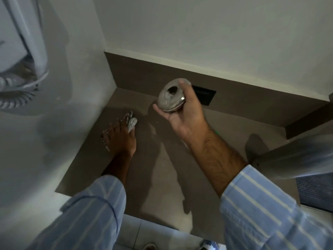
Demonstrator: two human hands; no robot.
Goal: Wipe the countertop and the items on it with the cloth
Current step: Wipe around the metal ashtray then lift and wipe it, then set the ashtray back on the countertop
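Cloth (131,123) lies bunched under your left hand (119,138), pressed onto the countertop (162,170) near its back-left corner, with a striped wad poking out past your fingertips. Your right hand (182,114) is up off the countertop, to the right of the cloth and well apart from it. The countertop is brown-grey stone, walled on its left and back sides, with a dark outlet plate (204,95) set low in the back wall behind your right hand. Your left fingers are spread flat over the cloth. Your right fingers curl around a round metal dish (170,101), tilted, thumb on its near rim.
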